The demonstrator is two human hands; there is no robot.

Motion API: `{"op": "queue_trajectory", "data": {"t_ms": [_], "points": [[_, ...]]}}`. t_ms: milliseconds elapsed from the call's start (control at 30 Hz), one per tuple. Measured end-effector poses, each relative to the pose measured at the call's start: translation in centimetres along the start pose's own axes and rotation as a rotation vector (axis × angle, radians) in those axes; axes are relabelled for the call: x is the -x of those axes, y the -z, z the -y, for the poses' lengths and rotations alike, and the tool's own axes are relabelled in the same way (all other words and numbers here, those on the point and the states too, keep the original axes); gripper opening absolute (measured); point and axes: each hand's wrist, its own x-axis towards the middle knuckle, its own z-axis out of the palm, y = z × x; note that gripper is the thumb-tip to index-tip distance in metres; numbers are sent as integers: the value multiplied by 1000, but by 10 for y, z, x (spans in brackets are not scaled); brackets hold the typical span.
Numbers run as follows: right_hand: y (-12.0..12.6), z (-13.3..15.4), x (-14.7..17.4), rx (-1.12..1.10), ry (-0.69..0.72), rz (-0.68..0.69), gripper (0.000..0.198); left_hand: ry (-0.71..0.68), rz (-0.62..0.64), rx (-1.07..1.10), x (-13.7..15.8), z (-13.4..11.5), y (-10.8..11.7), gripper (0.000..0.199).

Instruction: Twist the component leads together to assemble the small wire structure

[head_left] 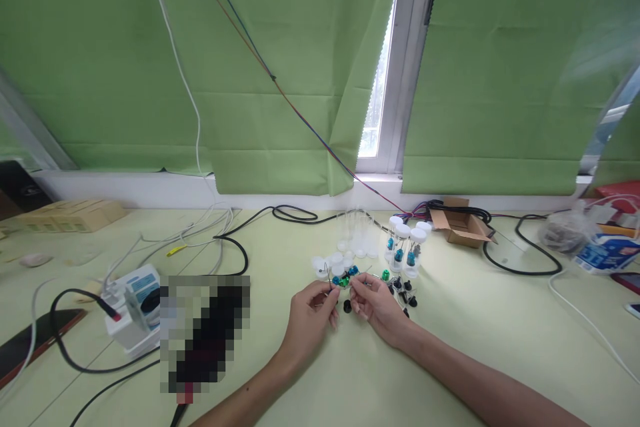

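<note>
My left hand (311, 313) is closed in a pinch on a thin, dark bent rod (327, 271) that sticks up above the fingertips. Close beside it, my right hand (379, 307) also has its fingertips pressed together; what they hold is too small to make out. Around the fingers lie small blue pieces (353, 271) and a green piece (385, 275). Several black knob-like parts (412, 301) are scattered to the right of my right hand, and one black part (347, 306) sits between the hands. White round caps (337, 258) lie just beyond.
Clear empty tubes (360, 240) stand behind the caps. White-capped tubes (411, 255) with blue pieces inside stand to their right. Further back is an open cardboard box (460, 223) among black cables. A white power strip (133, 310) with cords is on the left; a blue-and-white package (606, 253) is far right.
</note>
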Motion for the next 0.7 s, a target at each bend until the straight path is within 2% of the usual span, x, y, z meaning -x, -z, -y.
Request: {"op": "queue_trajectory", "data": {"t_ms": [367,567,700], "points": [[-4,4,2,108,-56,-4,48,-109,-4,-74,1,5,-1,21],[-3,3,3,134,-66,3,45,-195,21,-206,2,7,2,20],[-2,1,2,117,-63,6,44,-197,20,-225,2,5,2,21]]}}
